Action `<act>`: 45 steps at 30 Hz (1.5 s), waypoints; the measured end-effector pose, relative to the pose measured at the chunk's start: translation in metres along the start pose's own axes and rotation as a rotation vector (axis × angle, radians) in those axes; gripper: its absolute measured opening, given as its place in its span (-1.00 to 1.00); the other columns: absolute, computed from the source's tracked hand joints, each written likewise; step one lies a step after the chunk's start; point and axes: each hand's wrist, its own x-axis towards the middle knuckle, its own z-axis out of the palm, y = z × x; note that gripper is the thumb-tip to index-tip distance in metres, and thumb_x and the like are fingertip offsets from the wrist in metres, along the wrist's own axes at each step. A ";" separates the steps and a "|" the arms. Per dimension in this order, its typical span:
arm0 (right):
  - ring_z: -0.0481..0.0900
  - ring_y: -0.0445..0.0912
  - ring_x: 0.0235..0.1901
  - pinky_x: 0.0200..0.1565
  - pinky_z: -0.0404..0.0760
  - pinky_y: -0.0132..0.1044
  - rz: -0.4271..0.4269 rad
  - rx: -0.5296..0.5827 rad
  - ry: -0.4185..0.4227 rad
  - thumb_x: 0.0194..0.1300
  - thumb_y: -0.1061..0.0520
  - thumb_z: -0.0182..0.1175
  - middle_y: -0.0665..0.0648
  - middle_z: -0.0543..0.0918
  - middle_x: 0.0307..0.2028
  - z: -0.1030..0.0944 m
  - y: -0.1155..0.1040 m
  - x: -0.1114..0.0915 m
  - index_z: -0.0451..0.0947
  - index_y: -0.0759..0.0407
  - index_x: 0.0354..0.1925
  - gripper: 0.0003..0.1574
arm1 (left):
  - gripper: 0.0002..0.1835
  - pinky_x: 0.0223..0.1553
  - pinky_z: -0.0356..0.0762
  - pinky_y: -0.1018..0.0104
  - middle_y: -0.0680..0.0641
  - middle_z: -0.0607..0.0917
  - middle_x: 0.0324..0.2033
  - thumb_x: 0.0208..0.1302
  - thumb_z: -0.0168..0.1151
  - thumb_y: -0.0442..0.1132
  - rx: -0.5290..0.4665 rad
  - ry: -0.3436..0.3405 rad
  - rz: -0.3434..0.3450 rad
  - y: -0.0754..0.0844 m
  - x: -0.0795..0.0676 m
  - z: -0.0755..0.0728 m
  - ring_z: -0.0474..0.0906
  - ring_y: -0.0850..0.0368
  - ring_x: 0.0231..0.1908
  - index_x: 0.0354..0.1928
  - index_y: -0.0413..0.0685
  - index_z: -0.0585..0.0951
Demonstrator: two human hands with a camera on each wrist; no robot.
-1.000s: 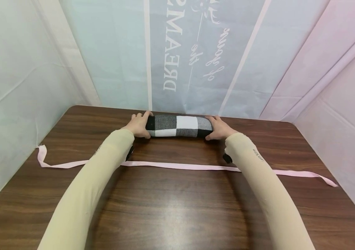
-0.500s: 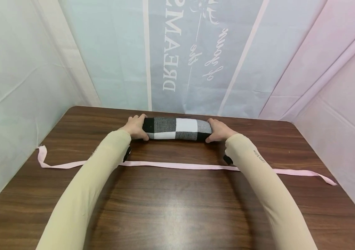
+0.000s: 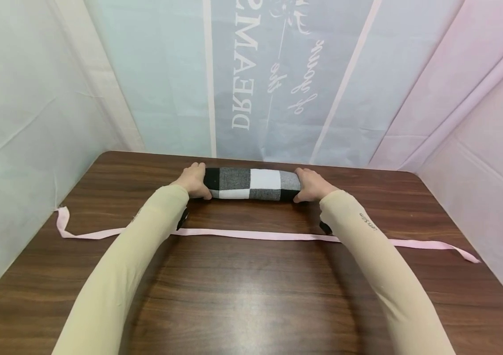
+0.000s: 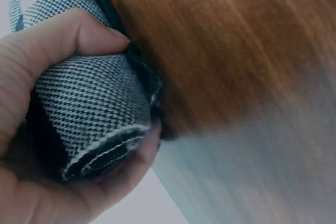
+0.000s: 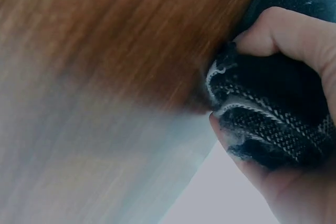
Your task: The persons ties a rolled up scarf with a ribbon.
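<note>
A rolled-up checked cloth [image 3: 264, 185] in black, white and grey lies crosswise near the far edge of the table. My left hand [image 3: 192, 181] grips its left end, and in the left wrist view the thumb and fingers curl round the roll's houndstooth-woven cloth [image 4: 94, 98]. At the other end my right hand [image 3: 313, 186] holds on, thumb on the near side. The right wrist view shows the layered end of the cloth roll [image 5: 273, 119] between thumb and fingers. Nearer to me, a pink ribbon [image 3: 255, 235] stretches across the table, passing beneath both forearms.
The dark brown wooden table [image 3: 242, 296] ends just behind the roll. A pale blue curtain [image 3: 171, 98] with mirrored lettering hangs at the back. White sheeting [image 3: 25, 123] closes off the left side, and pinkish sheeting [image 3: 490, 123] the right.
The cloth roll has come slightly nearer to me, away from the table's far edge, with both hands moving along with it. The ribbon lies as before.
</note>
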 end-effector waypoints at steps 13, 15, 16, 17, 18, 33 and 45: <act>0.51 0.30 0.03 0.02 0.52 0.14 0.043 -0.003 0.090 0.05 0.20 0.36 0.46 0.52 0.06 0.005 -0.001 -0.007 0.21 0.46 0.29 -0.08 | -0.13 0.10 0.46 -0.07 -0.46 0.38 0.19 0.01 0.32 -0.36 -0.084 0.053 -0.015 0.001 -0.001 0.004 0.41 -0.28 0.13 0.37 -0.39 0.13; 0.52 0.30 0.02 0.01 0.53 0.14 0.040 -0.001 0.104 0.05 0.20 0.36 0.46 0.52 0.06 0.004 -0.002 -0.007 0.21 0.46 0.30 -0.09 | -0.16 0.06 0.48 -0.07 -0.45 0.42 0.15 0.00 0.30 -0.37 -0.077 0.078 -0.008 0.001 -0.002 0.002 0.43 -0.26 0.08 0.35 -0.38 0.17; 0.53 0.30 0.01 0.00 0.53 0.14 0.039 -0.002 0.109 0.05 0.20 0.36 0.46 0.53 0.06 0.003 -0.002 -0.008 0.21 0.45 0.30 -0.09 | -0.18 0.04 0.48 -0.07 -0.45 0.43 0.13 0.00 0.29 -0.38 -0.072 0.089 -0.003 0.001 -0.003 0.000 0.44 -0.25 0.05 0.34 -0.39 0.18; 0.53 0.30 0.01 0.00 0.54 0.14 0.037 -0.001 0.114 0.05 0.21 0.36 0.46 0.53 0.05 0.002 -0.003 -0.008 0.21 0.45 0.31 -0.08 | -0.20 0.03 0.49 -0.07 -0.44 0.44 0.11 0.00 0.28 -0.39 -0.066 0.099 0.003 0.001 -0.003 -0.001 0.44 -0.24 0.02 0.32 -0.39 0.20; 0.54 0.30 0.00 -0.01 0.54 0.13 0.034 -0.002 0.116 0.05 0.21 0.36 0.46 0.53 0.05 0.001 -0.004 -0.009 0.20 0.45 0.31 -0.08 | -0.22 0.01 0.49 -0.07 -0.44 0.46 0.09 -0.01 0.27 -0.39 -0.063 0.107 0.007 0.001 -0.003 -0.002 0.44 -0.24 0.00 0.30 -0.39 0.22; 0.54 0.32 0.00 -0.03 0.55 0.15 0.044 -0.002 0.129 0.01 0.21 0.38 0.49 0.52 0.07 -0.014 -0.002 -0.018 0.22 0.43 0.30 -0.07 | -0.26 -0.04 0.50 -0.03 -0.40 0.51 0.02 -0.07 0.30 -0.40 -0.066 0.133 0.023 0.015 -0.009 -0.014 0.45 -0.19 -0.08 0.24 -0.38 0.30; 0.57 0.28 -0.06 -0.07 0.57 0.12 0.042 0.009 0.113 0.02 0.20 0.40 0.45 0.55 0.00 -0.015 -0.003 -0.032 0.20 0.44 0.29 -0.06 | -0.25 -0.01 0.50 -0.06 -0.42 0.47 0.05 -0.03 0.28 -0.40 -0.047 0.110 0.036 0.021 -0.016 -0.013 0.44 -0.21 -0.04 0.27 -0.40 0.25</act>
